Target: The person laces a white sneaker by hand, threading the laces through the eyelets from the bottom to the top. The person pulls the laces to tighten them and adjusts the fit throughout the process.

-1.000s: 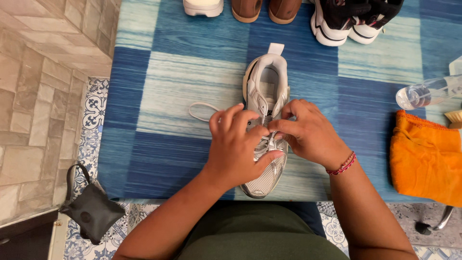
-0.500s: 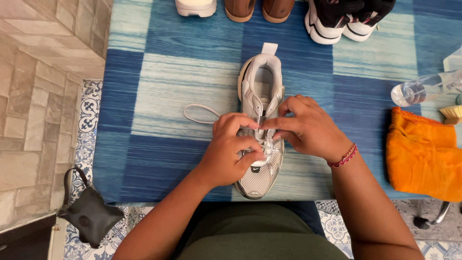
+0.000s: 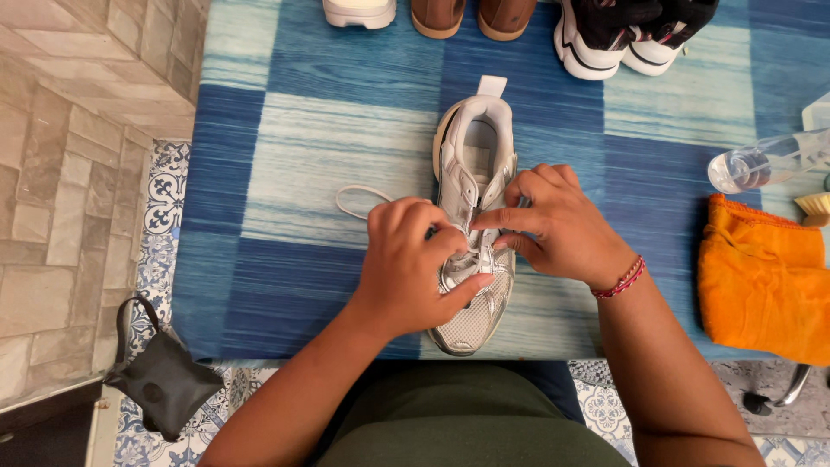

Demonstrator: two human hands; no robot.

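We see a silver-white sneaker [image 3: 474, 216] lying on a table covered in a blue checked cloth [image 3: 285, 147], its toe pointing toward the person and its heel tab toward the far edge. The left hand [image 3: 411, 264] rests over the middle of the shoe with fingers curled and the thumb pressed along the forefoot, while the right hand [image 3: 558, 225] comes in from the other side, its forefinger and thumb pinching the white lace [image 3: 356, 197] at the eyelets; a loop of that lace trails out on the cloth to the left of the shoe. A red thread bracelet [image 3: 619, 278] circles the right wrist. Well to the right lie an orange towel [image 3: 765, 290] and a clear plastic bottle [image 3: 761, 163] on its side. Along the far edge stand a white shoe [image 3: 360, 12], brown shoes [image 3: 471, 15] and black-and-white sneakers [image 3: 631, 35]. A small dark bag [image 3: 160, 376] sits on the patterned floor at the lower left
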